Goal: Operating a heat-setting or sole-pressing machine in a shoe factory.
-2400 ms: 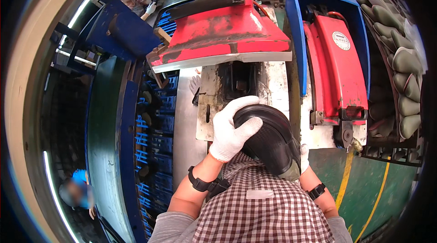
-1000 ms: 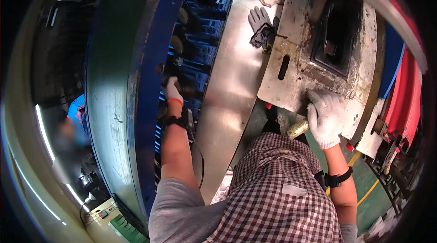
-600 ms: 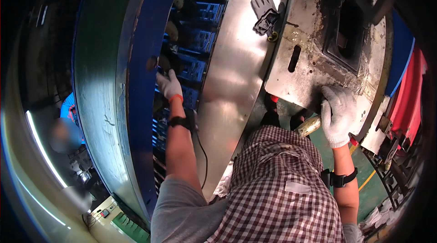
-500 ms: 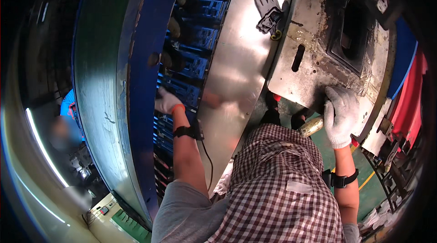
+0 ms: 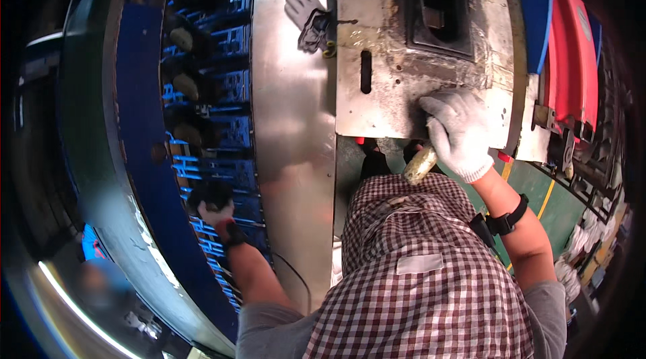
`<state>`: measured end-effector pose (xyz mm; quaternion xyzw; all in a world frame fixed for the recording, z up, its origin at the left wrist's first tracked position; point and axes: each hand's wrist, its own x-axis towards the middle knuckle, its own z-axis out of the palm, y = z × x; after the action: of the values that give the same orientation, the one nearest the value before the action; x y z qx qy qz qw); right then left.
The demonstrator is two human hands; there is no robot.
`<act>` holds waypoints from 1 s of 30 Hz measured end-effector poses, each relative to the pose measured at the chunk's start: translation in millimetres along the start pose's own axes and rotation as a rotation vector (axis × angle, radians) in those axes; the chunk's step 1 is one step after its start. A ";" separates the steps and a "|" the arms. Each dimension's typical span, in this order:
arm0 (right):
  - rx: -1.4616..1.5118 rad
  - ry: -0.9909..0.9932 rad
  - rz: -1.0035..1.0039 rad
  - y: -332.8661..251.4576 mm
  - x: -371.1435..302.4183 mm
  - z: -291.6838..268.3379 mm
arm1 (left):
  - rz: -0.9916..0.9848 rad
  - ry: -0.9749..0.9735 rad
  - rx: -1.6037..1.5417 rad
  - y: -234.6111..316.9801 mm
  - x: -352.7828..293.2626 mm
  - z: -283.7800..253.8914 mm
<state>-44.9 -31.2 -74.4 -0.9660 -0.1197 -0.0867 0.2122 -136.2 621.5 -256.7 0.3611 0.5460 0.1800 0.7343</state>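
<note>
My left hand, in a light glove, reaches into a rack of blue slats on the left. Its fingers are closed at a dark rounded piece, whose kind I cannot make out. Farther along the same rack sit several dark pieces with pale oval ends. On the right, my right hand wears a white knit glove and curls over the near edge of a stained metal plate. Whatever lies under its fingers is hidden. A worn, wrapped handle sticks out just below its thumb.
A shiny metal ledge runs between rack and plate, with a grey glove lying on it. The plate has a slot and a dark framed opening. Red panels stand at right. Another person is at far left.
The view has turned, shifting the scene leftward. My left hand has come nearer me along the rack and is now at a dark piece. My right hand stays at the plate's edge.
</note>
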 end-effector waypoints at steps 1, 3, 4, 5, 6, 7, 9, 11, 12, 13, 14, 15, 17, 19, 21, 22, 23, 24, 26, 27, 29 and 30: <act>-0.008 0.016 0.000 -1.0 1.4 -1.8 | 0.036 0.018 0.069 -9.0 -29.3 -1.5; -0.002 0.037 -0.012 -3.0 5.8 -6.0 | 0.085 0.018 0.131 -23.1 -85.2 1.5; 0.014 0.042 0.008 -1.6 2.4 -5.2 | -0.004 -0.071 0.099 -29.7 -110.4 6.1; 0.033 0.038 0.012 -2.1 1.3 -8.9 | -0.093 -0.155 0.067 -35.1 -137.3 8.0; 0.052 0.037 0.019 -0.2 0.9 -11.9 | -0.181 -0.242 0.039 -42.3 -162.9 17.1; 0.121 0.052 0.010 2.2 0.5 -10.7 | -0.244 -0.460 0.009 -51.6 -188.7 31.7; 0.240 0.131 -0.065 6.8 -4.3 -4.3 | -0.381 -0.786 -0.037 -65.4 -239.0 78.1; 0.559 0.150 -0.164 -8.2 2.1 -9.5 | -0.463 -0.936 -0.023 -77.7 -277.3 125.2; 0.727 -0.031 -0.140 -16.5 -0.2 -10.7 | -0.482 -0.990 0.014 -86.9 -290.1 149.4; 0.784 -0.115 -0.036 -29.6 0.5 -13.2 | -0.499 -1.085 0.010 -93.3 -314.0 182.6; 0.841 -0.199 0.064 -41.6 4.9 -15.2 | -0.580 -1.180 -0.046 -101.1 -323.3 200.1; 0.968 -0.238 0.090 -45.5 7.3 -9.4 | -0.469 -1.097 0.182 -107.1 -322.3 213.3; 1.265 -0.222 0.315 -51.7 11.3 -14.4 | -0.284 -1.055 0.500 -116.2 -335.2 255.4; 1.461 0.068 0.362 -25.7 27.1 -20.3 | -0.218 -1.115 0.604 -110.2 -378.6 302.7; 1.416 0.240 0.418 1.4 49.8 -30.4 | 0.485 -1.187 0.444 -95.9 -407.4 334.5; 1.340 0.309 0.462 22.0 60.8 -34.2 | 0.816 -1.206 0.344 -92.4 -417.5 349.7; 0.907 0.360 0.438 55.0 72.8 -17.9 | 0.957 -1.233 0.277 -80.3 -432.3 361.7; 0.580 0.347 0.566 60.8 88.4 -14.8 | 1.098 -1.235 0.212 -65.9 -441.2 368.8; 0.297 0.401 0.519 79.8 107.3 -13.6 | 1.314 -1.269 0.171 -42.4 -468.5 388.1; 0.297 0.406 0.515 85.1 113.2 -9.7 | 1.320 -1.270 0.166 -36.4 -482.0 397.5; -0.009 0.258 0.587 97.9 119.2 -1.8 | 1.348 -1.362 0.138 -34.0 -504.4 424.5; 0.000 0.260 0.575 88.5 122.7 -1.1 | 1.378 -1.415 0.109 -27.4 -513.2 435.2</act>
<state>96.0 -85.8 -81.1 -0.9411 0.1867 -0.1460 0.2414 91.8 119.8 130.4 0.6577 -0.3405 0.2852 0.6084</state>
